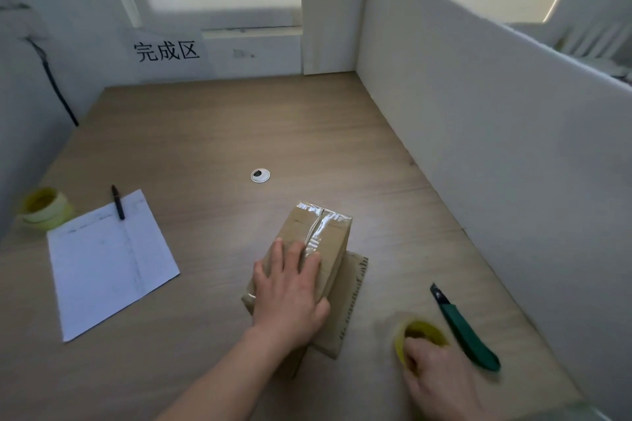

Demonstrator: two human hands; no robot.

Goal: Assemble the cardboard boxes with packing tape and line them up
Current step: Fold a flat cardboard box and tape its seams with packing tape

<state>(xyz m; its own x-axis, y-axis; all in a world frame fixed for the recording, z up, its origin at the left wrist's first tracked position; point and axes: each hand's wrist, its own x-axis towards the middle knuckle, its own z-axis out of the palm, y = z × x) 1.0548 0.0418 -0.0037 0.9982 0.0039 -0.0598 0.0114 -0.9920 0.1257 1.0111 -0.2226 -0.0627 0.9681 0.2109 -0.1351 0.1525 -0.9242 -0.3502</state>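
Cardboard of the taped box (316, 246), near the tabletop's front edge atop a flat carton (345, 304), was pressed by the flat left hand (290, 294), while the tape roll (419, 335), gripped by the right hand (434, 376) beside a cutter (466, 335), risked dragging that blade.

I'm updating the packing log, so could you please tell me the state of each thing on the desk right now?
Cardboard box: closed, top seam taped, lying on flat cardboard.
Left hand: pressing flat on the box.
Right hand: gripping the tape roll.
Tape roll: on the desk, blurred.
Utility knife: lying untouched; blade extension unclear.
Spare tape rolls: stacked, untouched.
Pen: lying on the paper sheet.
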